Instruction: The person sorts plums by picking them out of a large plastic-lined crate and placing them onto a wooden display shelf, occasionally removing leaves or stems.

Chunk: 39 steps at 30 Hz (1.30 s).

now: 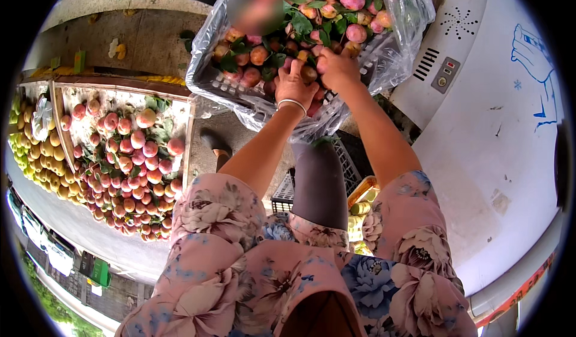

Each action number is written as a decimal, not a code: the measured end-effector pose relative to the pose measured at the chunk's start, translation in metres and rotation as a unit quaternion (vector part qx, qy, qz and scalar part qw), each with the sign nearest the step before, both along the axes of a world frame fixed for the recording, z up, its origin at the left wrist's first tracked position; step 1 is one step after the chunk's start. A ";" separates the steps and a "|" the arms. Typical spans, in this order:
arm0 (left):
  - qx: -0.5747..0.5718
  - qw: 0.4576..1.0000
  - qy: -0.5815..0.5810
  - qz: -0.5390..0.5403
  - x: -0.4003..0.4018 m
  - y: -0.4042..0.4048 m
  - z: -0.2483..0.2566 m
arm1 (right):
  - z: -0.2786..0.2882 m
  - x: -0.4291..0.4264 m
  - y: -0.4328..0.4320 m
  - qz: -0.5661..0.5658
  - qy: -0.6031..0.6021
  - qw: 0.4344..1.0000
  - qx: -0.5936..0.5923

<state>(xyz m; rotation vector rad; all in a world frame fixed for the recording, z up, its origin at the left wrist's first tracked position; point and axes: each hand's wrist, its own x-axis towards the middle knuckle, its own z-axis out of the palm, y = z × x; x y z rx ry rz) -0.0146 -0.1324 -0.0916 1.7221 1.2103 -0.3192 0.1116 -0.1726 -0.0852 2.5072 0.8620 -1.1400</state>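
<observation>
A black plastic crate (252, 103) lined with a clear plastic bag (400, 44) holds many plums (258, 55), pink to yellow-orange, with green leaves (301, 24) among them. Both of my hands reach down into its near side. My left hand (294, 84), with a pale bangle at the wrist, has its fingers down among the plums; whether it grips one is hidden. Just to the right, my right hand (340, 69) has its fingers curled at a pink plum (321, 64). A blurred round patch covers the crate's upper left part.
On the left stands a wood-edged display (188, 134) of more plums (144, 150), beside yellow-brown fruit (51, 157). A white appliance (486, 166) with vents and a switch panel borders the right. Near my leg is another black crate (283, 193). A shoe (216, 140) rests on the floor.
</observation>
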 end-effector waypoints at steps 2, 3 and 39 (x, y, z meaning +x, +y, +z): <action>-0.036 0.998 -0.053 0.005 -0.004 0.006 -0.005 | 0.006 0.005 0.000 0.004 0.024 0.999 0.027; -0.011 0.998 -0.067 0.012 -0.006 0.007 -0.006 | 0.008 0.008 0.001 0.015 0.038 0.998 0.041; -0.276 0.841 -0.311 0.347 -0.272 0.126 0.110 | 0.107 -0.217 0.125 -0.292 0.579 0.723 0.237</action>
